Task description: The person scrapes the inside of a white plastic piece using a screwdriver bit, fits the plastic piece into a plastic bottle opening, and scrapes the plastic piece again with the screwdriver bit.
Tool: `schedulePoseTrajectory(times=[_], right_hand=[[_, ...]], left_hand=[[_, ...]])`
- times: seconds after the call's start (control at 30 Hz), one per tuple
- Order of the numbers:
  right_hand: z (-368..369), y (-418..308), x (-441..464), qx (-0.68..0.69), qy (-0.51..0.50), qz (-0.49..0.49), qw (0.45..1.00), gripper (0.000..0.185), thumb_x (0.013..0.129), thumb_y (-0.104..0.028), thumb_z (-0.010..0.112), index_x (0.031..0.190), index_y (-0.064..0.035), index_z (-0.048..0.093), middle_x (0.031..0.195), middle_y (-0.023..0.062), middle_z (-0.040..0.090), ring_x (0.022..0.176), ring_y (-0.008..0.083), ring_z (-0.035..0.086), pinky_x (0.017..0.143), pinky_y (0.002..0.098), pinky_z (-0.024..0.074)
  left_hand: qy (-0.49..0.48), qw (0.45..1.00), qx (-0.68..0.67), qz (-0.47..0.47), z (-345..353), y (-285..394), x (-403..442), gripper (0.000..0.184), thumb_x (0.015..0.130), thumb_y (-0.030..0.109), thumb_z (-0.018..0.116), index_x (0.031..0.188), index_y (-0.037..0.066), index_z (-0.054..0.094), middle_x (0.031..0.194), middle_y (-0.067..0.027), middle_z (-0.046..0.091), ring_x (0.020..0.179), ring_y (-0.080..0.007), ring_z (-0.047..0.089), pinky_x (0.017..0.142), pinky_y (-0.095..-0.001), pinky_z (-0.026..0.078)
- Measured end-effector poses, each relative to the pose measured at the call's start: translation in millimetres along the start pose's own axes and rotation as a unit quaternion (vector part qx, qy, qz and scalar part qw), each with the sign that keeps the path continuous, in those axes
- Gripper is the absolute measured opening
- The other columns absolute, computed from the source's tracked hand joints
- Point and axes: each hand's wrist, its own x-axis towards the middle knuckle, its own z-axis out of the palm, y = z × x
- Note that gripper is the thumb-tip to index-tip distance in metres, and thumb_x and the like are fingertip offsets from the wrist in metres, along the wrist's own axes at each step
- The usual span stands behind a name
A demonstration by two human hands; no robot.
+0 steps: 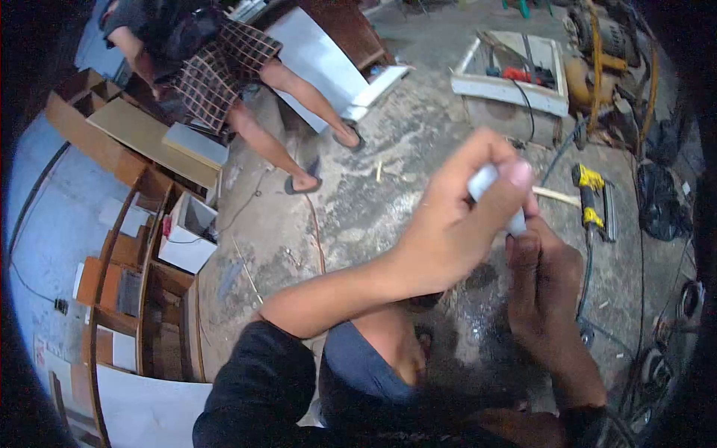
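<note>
My left hand [455, 216] is closed around a whitish tube-like object [485, 181], held up in front of me with the thumb pressed along it. Just below and to the right, my right hand [545, 276] has its fingers pinched together at the object's lower end. Both hands are raised above the floor and slightly blurred. A thin pale stick [556, 196] shows behind the fingers, on the right. What the right fingertips grip is too small to make out.
A yellow-and-black nail gun [590, 198] with a hose lies right of my hands. Behind it stands a white-edged box [515, 93] with tools. A person in checked shorts [205, 82] bends at the upper left, near wooden shelving [142, 299]. Cables cross the concrete floor [388, 172].
</note>
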Motion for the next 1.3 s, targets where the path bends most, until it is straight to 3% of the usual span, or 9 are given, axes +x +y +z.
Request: schedulePoseTrajectory(times=[0.07,0.13,0.2,0.27,0.4,0.6,0.9,1.1,1.3], right_hand=[[-9,2,-1,-0.018,0.003,0.032,0.999,0.041,0.101,-0.035,0.034,0.083,-0.0019,0.050,0.058,0.0134,0.048,0.052,0.0278,0.054,0.050,0.0381,0.0382],[-19,7,-3,0.096,0.023,0.076,0.992,0.041,0.101,-0.033,0.032,0.082,-0.0018,0.050,0.059,0.0134,0.048,0.053,0.0270,0.054,0.051,0.0380,0.0381],[-32,3,-2,0.139,0.017,0.109,0.984,0.035,0.101,-0.027,0.033,0.085,-0.0015,0.052,0.064,0.0130,0.051,0.057,0.0251,0.054,0.054,0.0360,0.0386],[-35,0,1,0.034,0.057,0.039,0.997,0.029,0.100,-0.023,0.038,0.087,-0.0015,0.053,0.066,0.0140,0.052,0.057,0.0273,0.054,0.054,0.0370,0.0396],[-24,17,5,-0.134,0.172,-0.075,0.973,0.017,0.095,-0.015,0.045,0.092,-0.0024,0.056,0.075,0.0163,0.057,0.060,0.0334,0.056,0.056,0.0410,0.0422],[-24,25,-7,-0.259,0.009,-0.080,0.962,0.006,0.090,-0.011,0.051,0.088,-0.0053,0.052,0.076,0.0158,0.056,0.064,0.0377,0.057,0.057,0.0467,0.0444],[-31,16,-17,-0.331,-0.071,-0.162,0.927,0.018,0.085,-0.018,0.061,0.081,-0.0072,0.047,0.069,0.0083,0.051,0.057,0.0271,0.056,0.045,0.0400,0.0449],[-34,4,-21,-0.345,-0.110,-0.205,0.909,0.021,0.082,-0.018,0.063,0.077,-0.0069,0.046,0.067,0.0070,0.049,0.058,0.0252,0.056,0.045,0.0391,0.0449],[-29,8,-19,-0.320,-0.112,-0.190,0.921,0.019,0.082,-0.019,0.063,0.079,-0.0083,0.047,0.067,0.0065,0.051,0.058,0.0248,0.057,0.046,0.0391,0.0453]], left_hand=[[-0.041,0.975,0.217,0.039,-3,9,14,0.018,0.097,0.023,0.050,0.098,0.006,0.049,0.078,-0.0096,0.059,0.069,-0.0187,0.061,0.062,-0.0326,0.047],[-0.052,0.927,0.365,0.067,-1,20,26,0.015,0.095,0.016,0.052,0.095,0.002,0.055,0.072,-0.0110,0.057,0.062,-0.0165,0.060,0.056,-0.0310,0.044],[-0.036,0.921,0.369,0.119,3,18,30,0.015,0.094,0.016,0.052,0.094,0.002,0.056,0.069,-0.0118,0.055,0.060,-0.0180,0.059,0.054,-0.0311,0.043],[0.007,0.924,0.344,0.168,14,11,33,0.015,0.094,0.015,0.052,0.089,0.002,0.057,0.066,-0.0132,0.054,0.055,-0.0253,0.059,0.051,-0.0338,0.043],[0.007,0.900,0.418,0.126,23,9,27,0.019,0.092,0.018,0.053,0.081,0.003,0.055,0.060,-0.0177,0.055,0.057,-0.0378,0.058,0.051,-0.0431,0.044],[-0.025,0.877,0.478,0.051,14,2,31,0.031,0.087,0.026,0.052,0.066,0.006,0.061,0.054,-0.0206,0.056,0.055,-0.0422,0.058,0.056,-0.0521,0.047],[-0.122,0.843,0.506,0.134,-4,3,23,0.023,0.077,0.021,0.058,0.060,0.006,0.057,0.046,-0.0164,0.049,0.047,-0.0385,0.053,0.048,-0.0480,0.042],[-0.206,0.827,0.502,0.148,-13,8,20,0.022,0.072,0.022,0.060,0.057,0.007,0.052,0.046,-0.0153,0.048,0.046,-0.0370,0.052,0.046,-0.0458,0.041],[-0.182,0.862,0.444,0.161,-22,4,19,0.017,0.069,0.019,0.064,0.059,0.007,0.056,0.048,-0.0153,0.049,0.046,-0.0347,0.052,0.044,-0.0407,0.041]])
